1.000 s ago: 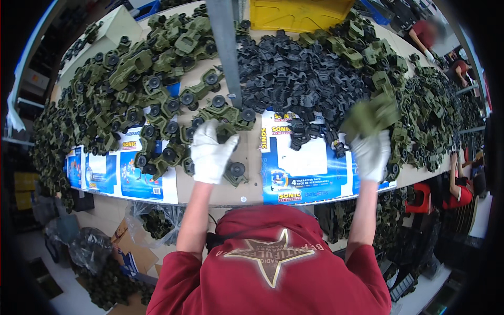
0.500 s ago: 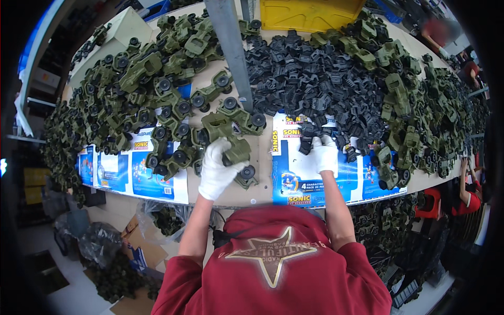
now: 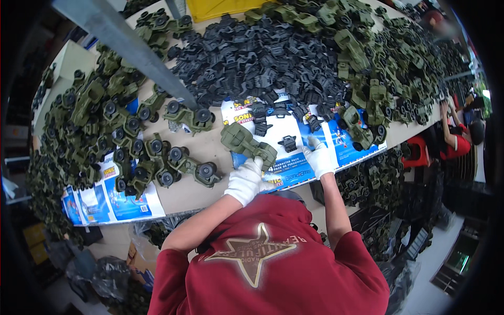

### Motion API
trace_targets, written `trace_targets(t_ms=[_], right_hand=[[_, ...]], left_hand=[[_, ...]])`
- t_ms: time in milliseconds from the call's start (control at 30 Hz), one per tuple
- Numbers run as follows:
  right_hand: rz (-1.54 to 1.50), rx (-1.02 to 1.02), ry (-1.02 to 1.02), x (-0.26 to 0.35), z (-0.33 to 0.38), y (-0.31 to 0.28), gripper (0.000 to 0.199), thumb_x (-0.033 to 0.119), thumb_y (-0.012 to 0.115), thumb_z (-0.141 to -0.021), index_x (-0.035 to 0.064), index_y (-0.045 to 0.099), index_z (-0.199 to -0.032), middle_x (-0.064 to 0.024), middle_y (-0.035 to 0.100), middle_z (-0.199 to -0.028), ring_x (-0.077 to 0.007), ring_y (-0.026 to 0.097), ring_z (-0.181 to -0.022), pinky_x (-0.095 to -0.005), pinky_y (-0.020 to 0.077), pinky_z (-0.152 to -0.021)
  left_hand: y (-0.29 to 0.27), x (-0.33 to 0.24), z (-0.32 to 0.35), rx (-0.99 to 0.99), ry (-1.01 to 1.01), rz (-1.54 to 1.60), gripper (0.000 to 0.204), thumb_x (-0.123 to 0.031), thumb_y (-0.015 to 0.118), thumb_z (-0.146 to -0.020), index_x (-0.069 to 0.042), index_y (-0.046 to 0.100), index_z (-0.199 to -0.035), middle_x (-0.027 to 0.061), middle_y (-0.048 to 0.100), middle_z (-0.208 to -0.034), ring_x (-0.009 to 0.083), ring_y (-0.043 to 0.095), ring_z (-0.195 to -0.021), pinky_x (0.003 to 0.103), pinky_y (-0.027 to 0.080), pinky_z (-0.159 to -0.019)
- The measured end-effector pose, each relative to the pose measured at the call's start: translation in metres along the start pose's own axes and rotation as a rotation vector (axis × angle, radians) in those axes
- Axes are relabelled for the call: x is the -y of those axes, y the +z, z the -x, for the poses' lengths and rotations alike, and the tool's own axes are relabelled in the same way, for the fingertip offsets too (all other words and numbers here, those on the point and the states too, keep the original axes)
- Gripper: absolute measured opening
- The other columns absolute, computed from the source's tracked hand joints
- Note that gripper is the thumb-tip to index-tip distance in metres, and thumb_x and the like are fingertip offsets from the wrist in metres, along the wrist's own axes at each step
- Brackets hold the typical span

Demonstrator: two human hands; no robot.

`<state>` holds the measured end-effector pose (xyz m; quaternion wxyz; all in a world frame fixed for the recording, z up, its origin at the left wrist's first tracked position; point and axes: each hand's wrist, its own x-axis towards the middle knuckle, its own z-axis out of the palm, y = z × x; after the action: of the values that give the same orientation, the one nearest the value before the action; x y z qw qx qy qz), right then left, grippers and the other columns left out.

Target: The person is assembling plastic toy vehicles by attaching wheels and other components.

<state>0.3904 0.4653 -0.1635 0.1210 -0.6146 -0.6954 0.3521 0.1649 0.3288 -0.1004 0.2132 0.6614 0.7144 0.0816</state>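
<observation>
My white-gloved left hand (image 3: 245, 181) grips the end of an olive-green toy jeep body (image 3: 248, 145), which is tilted above the printed cardboard sheet; no wheels show on it. To its right, my gloved right hand (image 3: 319, 158) has thumb and fingers apart, with nothing visible in them. Just left of those fingers a small black plastic part (image 3: 287, 143) lies alone on the sheet. More loose black parts (image 3: 259, 116) lie just beyond it. Left of my left hand, a green toy jeep with black wheels (image 3: 195, 167) rests on the table.
A large heap of black parts (image 3: 252, 58) covers the table's middle, with piles of green jeeps (image 3: 89, 105) on both sides. A metal post (image 3: 131, 52) rises at the left. Behind stands a yellow bin (image 3: 220, 7). A co-worker in red (image 3: 455, 142) is at the right.
My left hand has lifted the jeep body and brought it right, over the printed sheet. My right hand has drawn back from the black parts. The view has turned.
</observation>
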Motion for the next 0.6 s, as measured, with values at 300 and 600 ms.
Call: trace_targets(t_ms=[300, 600], right_hand=[[0.437, 0.146, -0.164, 0.041, 0.002, 0.019, 0.064, 0.037, 0.076, -0.076, 0.0139, 0.052, -0.130, -0.0167, 0.061, -0.110, -0.0357, 0.064, -0.096, -0.0473, 0.0498, -0.079], [0.505, -0.003, -0.427, -0.005, 0.002, 0.026, 0.062, 0.025, 0.070, -0.083, 0.0132, 0.047, -0.140, -0.0127, 0.061, -0.119, -0.0305, 0.059, -0.105, -0.0430, 0.0448, -0.088]], left_hand=[[-0.028, 0.021, -0.071, 0.179, 0.631, -0.307, 0.091, -0.049, 0.082, -0.058, -0.009, 0.051, -0.133, 0.0100, 0.059, -0.124, 0.0274, 0.053, -0.119, 0.048, 0.034, -0.107], [-0.033, 0.018, -0.056, 0.428, 0.010, 0.173, 0.082, -0.049, 0.084, -0.058, -0.005, 0.057, -0.122, 0.0203, 0.067, -0.107, 0.0322, 0.066, -0.099, 0.037, 0.052, -0.088]])
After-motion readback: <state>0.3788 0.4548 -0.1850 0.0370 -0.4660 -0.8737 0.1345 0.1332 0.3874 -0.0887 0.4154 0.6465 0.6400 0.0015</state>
